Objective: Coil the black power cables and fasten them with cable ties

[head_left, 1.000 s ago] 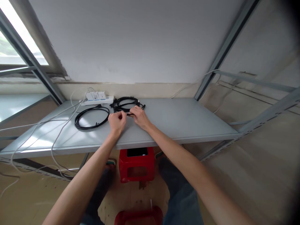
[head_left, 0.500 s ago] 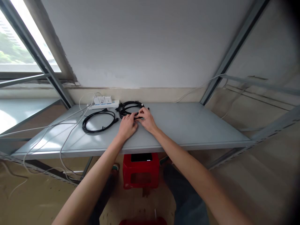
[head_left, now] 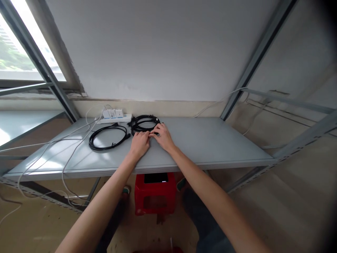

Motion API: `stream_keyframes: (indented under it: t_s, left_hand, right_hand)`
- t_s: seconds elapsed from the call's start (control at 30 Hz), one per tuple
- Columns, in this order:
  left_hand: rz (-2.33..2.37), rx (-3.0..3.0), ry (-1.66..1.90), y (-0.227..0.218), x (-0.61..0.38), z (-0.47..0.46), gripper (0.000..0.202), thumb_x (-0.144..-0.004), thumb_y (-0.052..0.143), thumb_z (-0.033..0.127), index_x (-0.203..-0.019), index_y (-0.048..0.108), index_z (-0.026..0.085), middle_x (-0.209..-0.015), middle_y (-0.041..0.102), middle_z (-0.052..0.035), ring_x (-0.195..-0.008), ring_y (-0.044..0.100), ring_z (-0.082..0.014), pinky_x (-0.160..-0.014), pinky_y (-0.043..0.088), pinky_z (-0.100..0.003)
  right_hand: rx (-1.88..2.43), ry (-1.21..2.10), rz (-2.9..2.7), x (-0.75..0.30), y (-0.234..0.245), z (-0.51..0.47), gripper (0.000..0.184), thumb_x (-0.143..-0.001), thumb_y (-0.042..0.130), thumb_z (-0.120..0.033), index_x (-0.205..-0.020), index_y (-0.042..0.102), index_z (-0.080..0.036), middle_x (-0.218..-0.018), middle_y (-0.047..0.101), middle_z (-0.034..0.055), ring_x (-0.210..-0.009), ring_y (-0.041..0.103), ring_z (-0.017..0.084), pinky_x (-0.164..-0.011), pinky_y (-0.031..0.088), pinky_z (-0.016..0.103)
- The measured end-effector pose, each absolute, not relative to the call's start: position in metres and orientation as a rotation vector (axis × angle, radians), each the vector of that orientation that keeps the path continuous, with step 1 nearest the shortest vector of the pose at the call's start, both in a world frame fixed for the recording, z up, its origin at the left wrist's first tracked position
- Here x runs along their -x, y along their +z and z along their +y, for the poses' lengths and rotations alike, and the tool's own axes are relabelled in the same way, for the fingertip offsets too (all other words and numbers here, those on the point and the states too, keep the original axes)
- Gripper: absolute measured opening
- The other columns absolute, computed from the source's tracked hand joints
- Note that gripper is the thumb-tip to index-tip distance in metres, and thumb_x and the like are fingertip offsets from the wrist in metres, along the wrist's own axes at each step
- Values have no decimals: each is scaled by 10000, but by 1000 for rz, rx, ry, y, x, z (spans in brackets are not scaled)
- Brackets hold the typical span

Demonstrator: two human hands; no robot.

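A thick round bundle of coiled black cables lies on the grey metal shelf, just past my fingertips. My left hand rests at the bundle's front edge, its fingers curled closed over the black cable. Close on its right, my right hand has thumb and fingers pinched together at the same spot, almost touching the left. The bit of cable between the fingertips is mostly hidden. To the left, a single coiled black cable with a small tie on its near side lies flat, apart from both hands.
A white power strip with white adapters plugged in stands at the back left. White cords run from it over the shelf's front edge. Below are a red plastic stool and a phone-like black slab. Metal posts frame the shelf.
The view has shifted slightly. My hands have drawn a little toward me at the bundle's front edge, and my right hand has lowered off the top of the coils.
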State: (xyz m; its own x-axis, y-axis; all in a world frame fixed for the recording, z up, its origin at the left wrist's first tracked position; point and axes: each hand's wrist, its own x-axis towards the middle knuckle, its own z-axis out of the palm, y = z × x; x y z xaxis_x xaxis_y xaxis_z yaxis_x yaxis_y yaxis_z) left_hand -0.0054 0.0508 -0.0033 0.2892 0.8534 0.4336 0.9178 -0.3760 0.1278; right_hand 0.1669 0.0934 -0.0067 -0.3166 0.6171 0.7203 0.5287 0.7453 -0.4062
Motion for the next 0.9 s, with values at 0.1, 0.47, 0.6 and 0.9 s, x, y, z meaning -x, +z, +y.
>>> stream_keyframes:
  t_s: [0.1, 0.47, 0.6, 0.9]
  left_hand:
    - [-1666, 2410, -644, -5, 6, 53, 309, -1018, 434, 190, -1155, 711, 192, -1160, 795, -167, -1151, 704, -339, -981, 455, -462]
    - [-1705, 2388, -633, -8, 5, 56, 286, -982, 470, 196, -1129, 715, 194, -1145, 801, -166, -1137, 718, -343, -989, 457, -462]
    - [-1688, 2394, -697, -8, 4, 54, 238, -982, 518, 264, -1075, 727, 200, -1138, 803, -154, -1126, 715, -346, -996, 454, -463]
    - [-1623, 2444, -691, -9, 8, 57, 294, -1064, 456, 284, -1137, 731, 212, -1199, 755, -155, -1167, 680, -333, -987, 434, -445]
  right_hand:
    - [908, 118, -1929, -169, -5, 91, 226, -1045, 692, -401, -940, 792, -229, -944, 662, 56, -1000, 568, 240, -952, 456, 384]
    - [1052, 269, -1981, -169, -6, 86, 323, -1049, 657, -480, -865, 702, -218, -772, 682, 12, -702, 559, 176, -692, 392, 288]
    - [1075, 293, -1959, -169, -5, 85, 351, -1038, 650, -518, -838, 675, -231, -708, 655, -1, -656, 547, 175, -667, 385, 287]
    - [1007, 446, -1928, -170, -4, 87, 380, -1035, 630, -540, -816, 638, -230, -644, 615, -14, -638, 545, 175, -666, 417, 290]
